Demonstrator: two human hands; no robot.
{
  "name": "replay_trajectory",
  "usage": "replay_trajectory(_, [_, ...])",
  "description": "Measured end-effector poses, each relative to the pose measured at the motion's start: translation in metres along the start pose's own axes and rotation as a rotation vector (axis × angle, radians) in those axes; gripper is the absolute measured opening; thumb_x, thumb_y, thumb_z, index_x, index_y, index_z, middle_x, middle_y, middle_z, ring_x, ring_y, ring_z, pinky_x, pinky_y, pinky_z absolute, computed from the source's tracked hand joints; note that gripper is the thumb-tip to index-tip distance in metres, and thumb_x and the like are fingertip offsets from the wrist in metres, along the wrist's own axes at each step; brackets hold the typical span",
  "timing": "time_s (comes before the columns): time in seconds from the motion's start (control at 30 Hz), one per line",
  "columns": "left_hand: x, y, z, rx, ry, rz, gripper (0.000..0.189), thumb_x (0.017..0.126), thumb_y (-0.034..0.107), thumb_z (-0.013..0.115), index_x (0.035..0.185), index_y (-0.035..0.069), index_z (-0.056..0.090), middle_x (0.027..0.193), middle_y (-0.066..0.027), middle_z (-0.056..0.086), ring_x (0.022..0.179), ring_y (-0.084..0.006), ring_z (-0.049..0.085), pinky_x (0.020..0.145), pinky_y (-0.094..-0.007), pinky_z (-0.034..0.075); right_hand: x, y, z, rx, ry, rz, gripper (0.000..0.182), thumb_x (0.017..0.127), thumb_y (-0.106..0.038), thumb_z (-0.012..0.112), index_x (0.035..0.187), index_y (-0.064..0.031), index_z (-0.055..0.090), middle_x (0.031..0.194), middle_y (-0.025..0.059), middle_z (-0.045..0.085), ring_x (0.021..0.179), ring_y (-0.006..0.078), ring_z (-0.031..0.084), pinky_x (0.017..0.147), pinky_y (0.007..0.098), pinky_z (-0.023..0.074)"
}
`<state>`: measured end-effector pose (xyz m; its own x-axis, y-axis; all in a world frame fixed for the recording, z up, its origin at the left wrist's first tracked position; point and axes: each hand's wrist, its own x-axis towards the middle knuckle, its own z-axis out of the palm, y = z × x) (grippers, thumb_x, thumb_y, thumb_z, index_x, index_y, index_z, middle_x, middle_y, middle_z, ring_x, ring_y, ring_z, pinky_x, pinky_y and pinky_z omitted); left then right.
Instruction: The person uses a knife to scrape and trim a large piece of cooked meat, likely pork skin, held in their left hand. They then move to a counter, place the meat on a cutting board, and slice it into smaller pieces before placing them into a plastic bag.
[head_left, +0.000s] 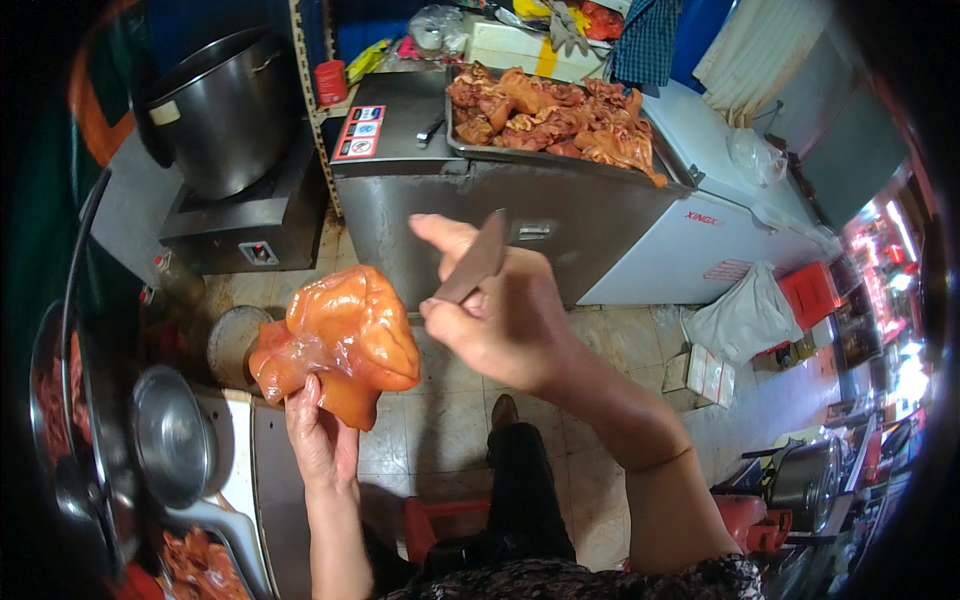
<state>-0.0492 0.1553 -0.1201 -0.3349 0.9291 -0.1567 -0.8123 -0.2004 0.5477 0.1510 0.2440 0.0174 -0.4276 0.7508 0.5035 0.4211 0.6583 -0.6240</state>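
My left hand (322, 439) grips a glossy orange-brown piece of meat with skin (349, 322) from below, thumb on its near side. The piece is raised above the tiled floor, its folded lobes spread over my fingers. To the right of it, my right hand (525, 322) holds a small knife (480, 259), its blade slanting up and to the right. The index finger is stretched out past the blade. The knife's handle is hidden in the hand. Blade and meat are apart.
Ahead, a metal tray (517, 154) heaped with similar meat sits on a steel cabinet (405, 202) beside a white chest freezer (660, 247). A large stockpot (225, 120) stands on a cooker at left. Nearer are a steel bowl (172, 435) and more meat (202, 562).
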Motion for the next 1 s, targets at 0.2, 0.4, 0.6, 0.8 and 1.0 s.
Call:
replay_trajectory(0.2, [0.045,-0.008,0.077,0.136,-0.082,-0.113,0.052,0.086,0.014,0.070,0.133,0.007,0.049,0.130,-0.0076,0.056,0.122,-0.0239,0.053,0.107,-0.0442,0.041,-0.012,0.065,-0.066,-0.040,0.162,0.331,0.051,0.075,-0.006,0.068,0.124,-0.0010,0.055,0.070,0.0091,0.058,0.061,0.0204,0.059,0.063,0.0314,0.0495])
replay_trajectory(0.4, [0.096,-0.057,0.204,0.199,-0.231,-0.207,0.048,0.085,0.007,0.070,0.129,0.002,0.052,0.125,-0.0074,0.059,0.118,-0.0206,0.055,0.106,-0.0392,0.040,-0.072,0.092,-0.181,-0.044,0.274,0.886,0.054,0.075,-0.011,0.073,0.125,0.0001,0.058,0.070,0.0085,0.060,0.063,0.0111,0.057,0.060,0.0306,0.0474])
replay_trajectory(0.6, [0.131,-0.167,0.359,0.375,-0.368,-0.137,0.048,0.086,0.000,0.067,0.130,0.004,0.049,0.121,-0.0056,0.059,0.110,-0.0171,0.058,0.099,-0.0342,0.045,-0.133,0.140,-0.285,-0.112,0.295,1.172,0.052,0.073,-0.011,0.074,0.122,0.0011,0.060,0.069,0.0079,0.062,0.062,0.0112,0.057,0.059,0.0302,0.0470])
replay_trajectory(0.8, [0.165,-0.267,0.439,0.553,-0.525,-0.031,0.061,0.084,-0.007,0.067,0.137,0.005,0.039,0.126,-0.0096,0.055,0.114,-0.0195,0.057,0.098,-0.0325,0.047,-0.188,0.181,-0.347,-0.168,0.455,1.180,0.054,0.067,-0.006,0.077,0.118,0.0018,0.061,0.070,0.0030,0.059,0.062,0.0104,0.055,0.059,0.0278,0.0464])
replay_trajectory(1.0, [0.217,-0.334,0.472,1.120,-0.861,0.548,0.051,0.082,0.000,0.065,0.130,0.004,0.047,0.121,-0.0158,0.057,0.119,-0.0319,0.053,0.100,-0.0404,0.040,-0.205,0.191,-0.374,-0.138,0.498,1.328,0.053,0.068,-0.007,0.075,0.119,0.0019,0.061,0.070,0.0047,0.062,0.064,0.0127,0.058,0.062,0.0297,0.0477])
